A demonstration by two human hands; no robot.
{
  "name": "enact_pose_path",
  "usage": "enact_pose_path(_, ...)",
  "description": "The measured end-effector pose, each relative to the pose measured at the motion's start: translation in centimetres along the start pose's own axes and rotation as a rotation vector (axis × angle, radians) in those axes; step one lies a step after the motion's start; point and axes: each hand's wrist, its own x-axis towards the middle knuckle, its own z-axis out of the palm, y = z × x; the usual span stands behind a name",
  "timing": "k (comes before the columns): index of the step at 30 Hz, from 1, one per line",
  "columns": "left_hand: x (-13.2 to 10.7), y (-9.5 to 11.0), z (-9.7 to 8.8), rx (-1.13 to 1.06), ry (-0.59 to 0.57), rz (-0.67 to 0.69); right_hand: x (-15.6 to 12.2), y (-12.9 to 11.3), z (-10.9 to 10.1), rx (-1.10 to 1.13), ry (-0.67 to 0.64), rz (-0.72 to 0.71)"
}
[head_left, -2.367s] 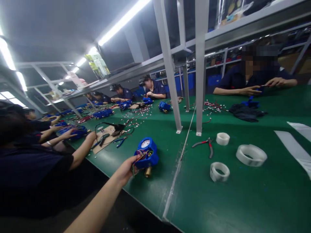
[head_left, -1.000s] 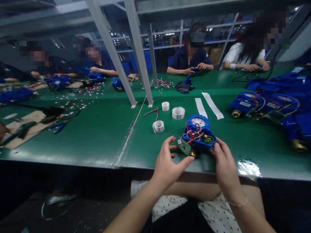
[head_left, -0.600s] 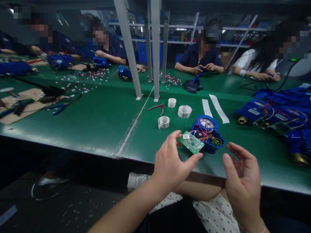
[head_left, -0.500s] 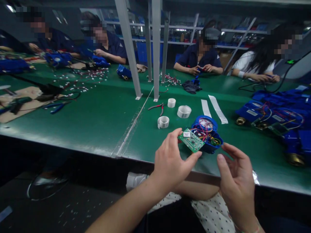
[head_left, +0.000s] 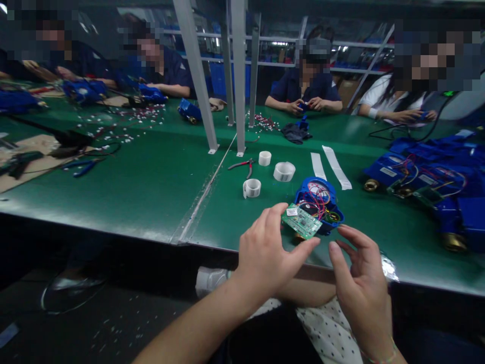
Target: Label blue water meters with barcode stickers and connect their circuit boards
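Note:
My left hand (head_left: 267,245) grips a green circuit board (head_left: 303,221) by its edges, thumb below and fingers at the upper left corner. The board bears a white label and is tilted over a blue meter housing (head_left: 329,189). Red and other thin wires run out of the open housing, which has a round dial part at its back; a brass fitting shows below the board. My right hand (head_left: 361,278) is beside the housing's right side, thumb and fingers apart, with fingertips close to its edge. Whether they touch it I cannot tell.
Label rolls (head_left: 284,172) and red-handled pliers (head_left: 242,166) lie behind my left hand. Two white label strips (head_left: 336,167) lie beyond the housing. Several blue meters (head_left: 401,172) are piled at right. Metal posts (head_left: 238,81) rise from the green table (head_left: 132,202). Co-workers sit opposite.
The circuit board tilts flatter and has shifted slightly right relative to the housing, my left hand with it. My right hand stays near the housing. The whole view has shifted a little.

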Motion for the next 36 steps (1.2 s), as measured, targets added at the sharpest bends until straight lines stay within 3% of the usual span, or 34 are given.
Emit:
enact_pose_path(3, 0.8, 0.2, -0.4, -0.247, -0.155, -0.205, -0.1, 0.0, -0.2, 0.006, 0.002, -0.017)
enact_pose_path(8, 2.4, -1.2, 0.4, -1.033, -0.5, -0.69, 0.2, -0.5, -0.5, 0.012, -0.011, -0.033)
enact_pose_path(11, 2.6, -2.1, 1.0, -1.312, -0.616, -0.83, 1.4, -1.2, -0.6, -0.004, -0.041, -0.089)
enact_pose_path(18, 2.0, -2.3, 1.1, -1.434, -0.65, -0.869, 5.6, -3.8, 0.1, -0.12, -0.26, -0.417)
enact_pose_path(22, 1.7, -2.3, 1.1, -1.392, -0.594, -0.817, 6.6, -4.6, 0.7, -0.143, -0.375, -0.383)
enact_pose_path(27, 1.7, -2.4, 1.1, -1.339, -0.582, -0.799, 6.6, -4.7, 0.6, -0.115, -0.428, -0.288)
enact_pose_path(32, 1.8, -2.5, 1.2, -1.339, -0.611, -0.797, 7.1, -4.4, 0.9, -0.078, -0.474, -0.238)
enact_pose_path(36, 1.8, -2.7, 1.2, -1.408, -0.675, -0.832, 7.1, -3.6, 0.8, -0.059, -0.474, -0.301)
